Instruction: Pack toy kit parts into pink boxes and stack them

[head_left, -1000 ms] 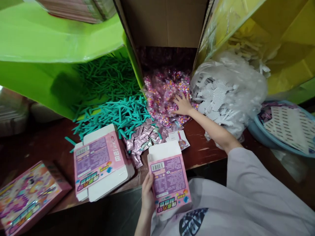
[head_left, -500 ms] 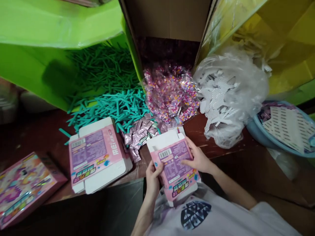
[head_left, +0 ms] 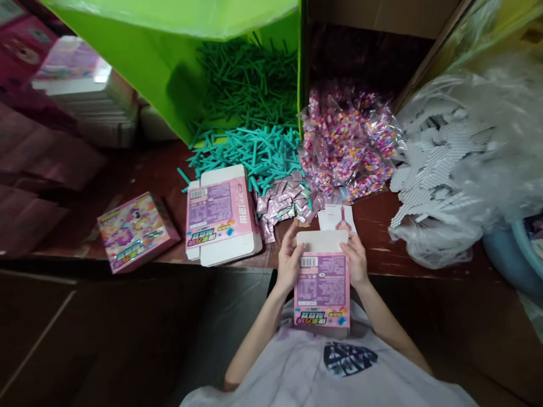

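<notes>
A pink and purple cardboard box is held upright before my chest, its printed back towards me and a white flap raised at the top. My left hand grips its upper left edge, and my right hand its upper right edge near the flap. Just beyond the box lies a white printed sheet with a small picture. Small pinkish foil packets are heaped close to my left hand. Flattened boxes of the same print are stacked to the left.
Teal sticks spill from a bright green bin. Bags of coloured beads lie beside white textured pieces in clear plastic. A filled box sits far left; a blue basin stands at right.
The view has swung left, showing more stacked goods there. The box has straightened from a tilt, and my right hand has moved from its face and side to the upper right edge.
</notes>
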The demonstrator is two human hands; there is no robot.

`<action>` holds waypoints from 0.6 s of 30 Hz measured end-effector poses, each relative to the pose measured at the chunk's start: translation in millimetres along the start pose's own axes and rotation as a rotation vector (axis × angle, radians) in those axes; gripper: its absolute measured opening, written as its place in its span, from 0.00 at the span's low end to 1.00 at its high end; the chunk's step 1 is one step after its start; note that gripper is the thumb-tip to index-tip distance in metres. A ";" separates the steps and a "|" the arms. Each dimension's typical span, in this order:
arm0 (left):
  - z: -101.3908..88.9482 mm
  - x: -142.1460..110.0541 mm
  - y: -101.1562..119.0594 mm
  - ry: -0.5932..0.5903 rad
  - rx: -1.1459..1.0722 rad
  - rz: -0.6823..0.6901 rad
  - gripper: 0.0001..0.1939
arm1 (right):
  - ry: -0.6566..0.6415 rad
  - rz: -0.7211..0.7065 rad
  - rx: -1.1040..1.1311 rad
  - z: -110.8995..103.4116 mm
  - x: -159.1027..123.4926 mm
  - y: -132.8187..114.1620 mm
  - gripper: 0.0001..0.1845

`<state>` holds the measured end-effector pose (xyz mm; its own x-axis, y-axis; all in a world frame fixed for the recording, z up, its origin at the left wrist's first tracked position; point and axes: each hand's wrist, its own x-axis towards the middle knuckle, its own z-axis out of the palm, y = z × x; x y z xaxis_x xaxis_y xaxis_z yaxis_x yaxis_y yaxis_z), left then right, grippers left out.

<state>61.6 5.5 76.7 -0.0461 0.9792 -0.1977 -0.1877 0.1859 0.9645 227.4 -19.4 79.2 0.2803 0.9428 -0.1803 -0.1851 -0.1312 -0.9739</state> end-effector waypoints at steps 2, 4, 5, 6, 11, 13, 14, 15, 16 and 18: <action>-1.0 -0.4 -0.7 -0.008 0.002 -0.060 0.19 | 0.029 -0.028 -0.085 2.8 -0.5 -2.6 0.11; -0.8 -0.8 -0.7 0.023 -0.018 -0.070 0.19 | 0.073 -0.061 -0.162 4.3 -1.2 -5.5 0.09; -0.3 -1.1 -0.7 0.059 -0.033 -0.051 0.20 | 0.080 -0.065 -0.178 4.8 -1.4 -6.8 0.08; 0.4 -1.5 -0.8 0.092 -0.038 -0.033 0.22 | 0.078 -0.062 -0.180 5.1 -1.5 -7.8 0.08; 0.8 -4.3 -2.9 0.119 0.014 -0.058 0.12 | 0.065 -0.052 -0.152 5.2 1.1 -9.8 0.06; 0.2 -4.4 -3.7 0.114 -0.026 -0.040 0.16 | 0.066 -0.060 -0.139 5.7 1.5 -9.9 0.06; 0.1 -4.0 -4.1 0.112 -0.045 -0.032 0.18 | 0.062 -0.066 -0.139 6.1 0.7 -9.6 0.08; 0.2 -3.4 -4.7 0.111 -0.054 -0.032 0.20 | 0.059 -0.076 -0.146 6.6 -0.9 -9.0 0.10; 0.5 -3.0 -5.6 0.109 -0.048 -0.041 0.22 | 0.058 -0.094 -0.159 6.9 -3.3 -8.0 0.11; 1.4 -3.8 -8.2 0.097 0.011 -0.054 0.20 | 0.043 -0.142 -0.191 6.0 -9.8 -4.9 0.14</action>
<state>64.7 0.4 69.7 -0.1312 0.9552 -0.2654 -0.1822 0.2399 0.9535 220.0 -26.1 86.6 0.3312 0.9426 -0.0415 0.0390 -0.0576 -0.9976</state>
